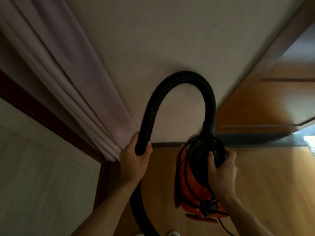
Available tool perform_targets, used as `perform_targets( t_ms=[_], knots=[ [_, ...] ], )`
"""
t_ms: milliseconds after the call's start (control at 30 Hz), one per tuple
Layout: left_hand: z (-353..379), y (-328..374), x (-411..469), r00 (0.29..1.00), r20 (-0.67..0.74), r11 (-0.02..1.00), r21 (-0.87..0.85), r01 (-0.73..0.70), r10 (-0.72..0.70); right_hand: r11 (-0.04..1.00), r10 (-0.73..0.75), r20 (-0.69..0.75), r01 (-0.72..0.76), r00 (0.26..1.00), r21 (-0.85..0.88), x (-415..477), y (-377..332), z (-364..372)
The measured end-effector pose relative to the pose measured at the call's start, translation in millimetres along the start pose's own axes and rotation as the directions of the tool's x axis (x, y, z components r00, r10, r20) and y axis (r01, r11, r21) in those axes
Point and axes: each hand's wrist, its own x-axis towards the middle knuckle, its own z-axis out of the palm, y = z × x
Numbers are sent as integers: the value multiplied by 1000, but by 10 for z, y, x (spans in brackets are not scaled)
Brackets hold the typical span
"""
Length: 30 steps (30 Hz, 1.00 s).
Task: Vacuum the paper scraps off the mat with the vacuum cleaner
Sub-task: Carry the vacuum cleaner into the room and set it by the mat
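Observation:
A small red and black vacuum cleaner (194, 183) hangs in front of me, low in the view, with its cord wound around the body. My right hand (221, 169) grips its black front end. A black ribbed hose (172, 82) arcs up from the vacuum's top and comes down to the left, where my left hand (134, 159) is closed around it. The hose runs on below my left wrist toward the floor. No mat and no paper scraps are in view.
A pale wall (153, 40) fills the middle. A light curtain (59, 74) hangs at the left beside a dark red frame (42, 116). Wooden floor (264, 167) and a wooden door (264, 103) lie to the right. My white shoe (173, 233) shows at the bottom edge.

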Motion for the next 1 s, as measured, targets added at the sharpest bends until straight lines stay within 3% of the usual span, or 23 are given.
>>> perform_targets(
  t_ms=[233,433,733,1000],
  knots=[
    [495,1308,152,993,108,997,-54,-49,55,1000,22,-192,-22,981,4,-21,-703,-1221],
    [1004,2379,237,964,239,991,-86,-99,117,999,46,-399,-40,916,23,-68,-1083,-2257],
    [1695,3716,63,886,384,965,-75,-252,261,995,91,-629,-90,772,33,-298,-1315,-3694],
    [2329,4890,-458,769,500,917,-195,-348,398,988,123,-795,-149,594,41,-656,-1267,-4937]
  ],
)
